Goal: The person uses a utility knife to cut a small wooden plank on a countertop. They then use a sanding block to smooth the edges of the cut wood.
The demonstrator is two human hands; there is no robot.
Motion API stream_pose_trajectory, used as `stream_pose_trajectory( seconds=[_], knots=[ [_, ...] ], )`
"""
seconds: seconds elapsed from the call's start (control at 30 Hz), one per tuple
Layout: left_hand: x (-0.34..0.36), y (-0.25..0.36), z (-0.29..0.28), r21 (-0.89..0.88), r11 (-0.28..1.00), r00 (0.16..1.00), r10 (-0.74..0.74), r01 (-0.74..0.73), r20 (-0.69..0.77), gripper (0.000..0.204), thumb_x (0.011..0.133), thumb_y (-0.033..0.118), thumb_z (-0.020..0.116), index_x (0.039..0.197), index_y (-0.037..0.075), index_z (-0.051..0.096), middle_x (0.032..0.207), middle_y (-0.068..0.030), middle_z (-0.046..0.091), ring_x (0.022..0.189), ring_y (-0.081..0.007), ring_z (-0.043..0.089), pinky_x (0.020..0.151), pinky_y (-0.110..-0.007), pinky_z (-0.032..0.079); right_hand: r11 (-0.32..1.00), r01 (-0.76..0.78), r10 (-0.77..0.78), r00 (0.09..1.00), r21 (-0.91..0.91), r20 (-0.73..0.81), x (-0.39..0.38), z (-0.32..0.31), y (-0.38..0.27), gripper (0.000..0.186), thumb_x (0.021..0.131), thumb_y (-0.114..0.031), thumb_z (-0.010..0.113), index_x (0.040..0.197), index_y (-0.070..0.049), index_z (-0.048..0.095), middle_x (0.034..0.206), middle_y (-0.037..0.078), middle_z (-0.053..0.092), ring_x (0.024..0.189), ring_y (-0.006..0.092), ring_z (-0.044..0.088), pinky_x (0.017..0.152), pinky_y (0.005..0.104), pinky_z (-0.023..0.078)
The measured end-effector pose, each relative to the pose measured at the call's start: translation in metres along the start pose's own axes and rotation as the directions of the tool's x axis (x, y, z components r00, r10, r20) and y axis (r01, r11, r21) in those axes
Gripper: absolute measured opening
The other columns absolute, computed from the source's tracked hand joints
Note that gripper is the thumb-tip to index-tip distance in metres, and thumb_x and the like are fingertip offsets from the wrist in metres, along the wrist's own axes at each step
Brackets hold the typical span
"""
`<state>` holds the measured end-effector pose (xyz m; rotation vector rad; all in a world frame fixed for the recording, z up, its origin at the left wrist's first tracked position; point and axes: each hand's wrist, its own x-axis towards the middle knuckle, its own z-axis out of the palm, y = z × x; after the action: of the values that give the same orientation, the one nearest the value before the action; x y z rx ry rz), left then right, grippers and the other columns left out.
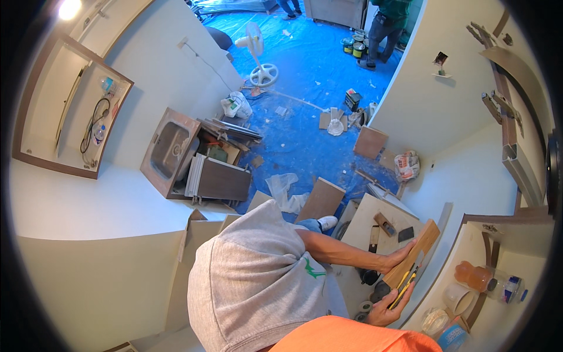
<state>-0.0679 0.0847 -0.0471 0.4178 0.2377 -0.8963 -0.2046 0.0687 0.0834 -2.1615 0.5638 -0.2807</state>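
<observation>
My left hand grips the edge of a narrow brown wooden board, held tilted over a pale worktop. Close by, my right hand is closed around a slim yellow-and-black tool, which looks like a utility knife. Its grey tip lies against the board's face. On the worktop beside the board lie a wooden hand plane, a dark rectangular block and a dark-handled tool. Several small rolls sit near my right wrist.
An open cabinet at right holds bottles and a cup. Blue sheeting covers the floor, with board offcuts, a sink unit and a white fan. Another person stands at the far right near paint cans.
</observation>
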Motion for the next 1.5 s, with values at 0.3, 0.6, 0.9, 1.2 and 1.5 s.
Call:
stream_pose_trajectory(
  seconds=[0.3, 0.6, 0.9, 1.2, 1.5],
  knots=[
    [0.024, 0.008, -0.016, 0.0, 0.999, 0.999, -0.034, 0.034, 0.009, 0.083, 0.095, 0.08, 0.034, 0.144, 0.013, 0.044, 0.102, -0.0085, 0.064, 0.09, -0.0155, 0.062, 0.078, -0.036, 0.054, 0.995, 0.084, -0.086, 0.996, -0.058, -0.032, 0.021, 0.016, 0.012, 0.048, 0.105, -0.019, 0.053, 0.149, -0.002, 0.048, 0.14, 0.018, 0.059, 0.061, 0.0111, 0.051, 0.045, 0.0245, 0.04],
    [0.015, 0.018, -0.01, 0.004, 0.999, 0.999, -0.034, 0.034, 0.0, 0.082, 0.096, 0.079, 0.031, 0.133, 0.009, 0.05, 0.102, -0.0083, 0.064, 0.092, -0.0146, 0.061, 0.079, -0.035, 0.053, 0.996, 0.037, -0.037, 0.999, -0.076, 0.007, 0.021, 0.019, 0.013, 0.048, 0.105, -0.019, 0.053, 0.15, -0.003, 0.048, 0.14, 0.019, 0.06, 0.076, 0.0157, 0.061, 0.054, 0.0259, 0.047],
    [0.011, -0.009, -0.012, 0.008, 1.0, 0.999, -0.03, 0.029, 0.016, 0.083, 0.096, 0.08, 0.031, 0.121, 0.006, 0.057, 0.1, -0.008, 0.066, 0.088, -0.015, 0.061, 0.078, -0.034, 0.053, 0.997, -0.026, 0.03, 0.998, -0.074, 0.047, 0.001, -0.008, 0.021, 0.049, 0.106, -0.02, 0.052, 0.15, 0.0, 0.047, 0.144, 0.023, 0.055, 0.108, 0.0266, 0.064, 0.077, 0.0324, 0.053],
    [0.005, -0.067, -0.028, -0.019, 0.996, 0.996, -0.081, 0.082, 0.047, 0.08, 0.097, 0.079, 0.029, 0.119, 0.008, 0.058, 0.098, -0.008, 0.067, 0.087, -0.0169, 0.063, 0.079, -0.035, 0.053, 1.0, 0.024, -0.025, 0.998, -0.012, -0.049, -0.03, -0.04, 0.059, 0.049, 0.106, -0.021, 0.051, 0.15, 0.0, 0.047, 0.144, 0.02, 0.057, 0.109, 0.0253, 0.065, 0.077, 0.0318, 0.056],
    [0.011, -0.119, -0.043, 0.066, 0.998, 0.997, -0.016, 0.011, 0.08, 0.079, 0.097, 0.079, 0.028, 0.121, 0.01, 0.058, 0.095, -0.0088, 0.068, 0.084, -0.018, 0.064, 0.079, -0.036, 0.054, 0.999, 0.046, -0.049, 0.992, -0.023, -0.114, -0.054, -0.066, 0.086, 0.048, 0.106, -0.022, 0.053, 0.15, -0.003, 0.049, 0.139, 0.018, 0.061, 0.093, 0.0198, 0.068, 0.054, 0.026, 0.05]
  ],
)
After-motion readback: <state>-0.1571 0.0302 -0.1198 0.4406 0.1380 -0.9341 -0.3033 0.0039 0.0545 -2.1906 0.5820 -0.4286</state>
